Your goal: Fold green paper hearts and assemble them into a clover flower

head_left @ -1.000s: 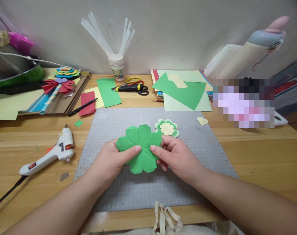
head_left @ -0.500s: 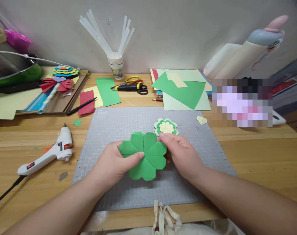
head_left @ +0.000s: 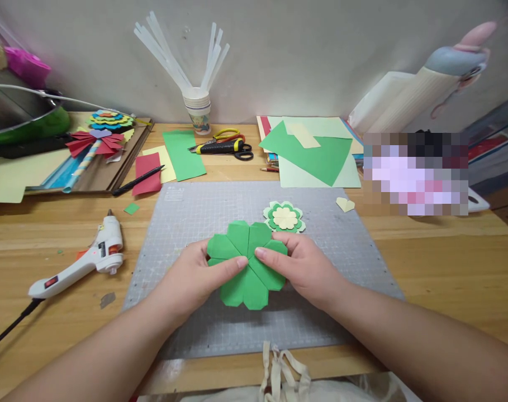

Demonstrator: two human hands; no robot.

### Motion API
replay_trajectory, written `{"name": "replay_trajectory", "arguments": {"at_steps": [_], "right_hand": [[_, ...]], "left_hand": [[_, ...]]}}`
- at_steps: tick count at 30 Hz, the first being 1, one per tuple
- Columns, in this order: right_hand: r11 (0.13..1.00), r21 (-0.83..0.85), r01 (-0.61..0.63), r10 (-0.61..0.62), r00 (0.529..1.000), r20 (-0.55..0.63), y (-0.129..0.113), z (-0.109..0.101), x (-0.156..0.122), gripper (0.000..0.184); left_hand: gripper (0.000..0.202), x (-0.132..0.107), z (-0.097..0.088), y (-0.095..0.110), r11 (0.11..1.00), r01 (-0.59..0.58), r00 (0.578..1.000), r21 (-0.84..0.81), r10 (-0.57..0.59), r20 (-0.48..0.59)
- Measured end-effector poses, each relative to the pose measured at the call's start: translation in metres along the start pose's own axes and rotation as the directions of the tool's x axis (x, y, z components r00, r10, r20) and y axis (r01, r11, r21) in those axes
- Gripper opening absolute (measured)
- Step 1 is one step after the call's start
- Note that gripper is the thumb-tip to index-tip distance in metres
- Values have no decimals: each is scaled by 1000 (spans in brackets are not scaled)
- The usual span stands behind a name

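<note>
Between my two hands a green paper flower (head_left: 245, 285) with several folded petals is held above the grey cutting mat (head_left: 186, 335). My left hand (head_left: 199, 276) grips its left side, thumb lying across the front near the centre and fingers behind. On the right side my right hand (head_left: 302, 265) pinches it too, its thumb pressed on the upper right petals; the other fingers are mostly hidden behind the paper. Just beyond, a layered flower (head_left: 284, 218) in pale green, green and cream lies flat on the mat.
A white glue gun (head_left: 81, 259) lies at left with its cord. Behind are a utility knife (head_left: 220, 147), a black pen (head_left: 138, 180), paper cups (head_left: 198, 109) holding white sticks, and stacked coloured paper (head_left: 312, 159). A cream paper piece (head_left: 345, 204) rests at the mat's right edge.
My right hand has shifted from the flower's right edge onto its front, thumb now pressing near the centre. The green flower has tilted slightly and moved a little to the right.
</note>
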State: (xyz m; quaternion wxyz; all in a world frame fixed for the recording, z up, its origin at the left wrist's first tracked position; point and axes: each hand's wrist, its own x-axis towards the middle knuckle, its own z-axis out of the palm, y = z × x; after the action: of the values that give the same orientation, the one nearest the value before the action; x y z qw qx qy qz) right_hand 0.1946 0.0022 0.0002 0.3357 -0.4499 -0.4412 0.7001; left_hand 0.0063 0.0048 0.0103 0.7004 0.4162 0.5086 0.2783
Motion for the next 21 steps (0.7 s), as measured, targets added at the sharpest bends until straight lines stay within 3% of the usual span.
{"name": "replay_trajectory", "arguments": {"at_steps": [4, 8, 14, 21], "right_hand": [[999, -24, 35, -35, 999, 13, 0, 1, -1, 33], [999, 32, -7, 5, 997, 71, -1, 6, -1, 33], [999, 31, -33, 32, 999, 39, -1, 7, -1, 32], [997, 74, -9, 11, 1000, -17, -2, 2, -1, 28]], "left_hand": [[30, -2, 1, 1, 999, 16, 1000, 31, -16, 7], [24, -3, 1, 2, 999, -2, 1000, 41, 1, 24], [24, -3, 1, -1, 995, -55, 998, 87, 53, 20], [36, -1, 1, 2, 997, -55, 998, -45, 53, -46]]}}
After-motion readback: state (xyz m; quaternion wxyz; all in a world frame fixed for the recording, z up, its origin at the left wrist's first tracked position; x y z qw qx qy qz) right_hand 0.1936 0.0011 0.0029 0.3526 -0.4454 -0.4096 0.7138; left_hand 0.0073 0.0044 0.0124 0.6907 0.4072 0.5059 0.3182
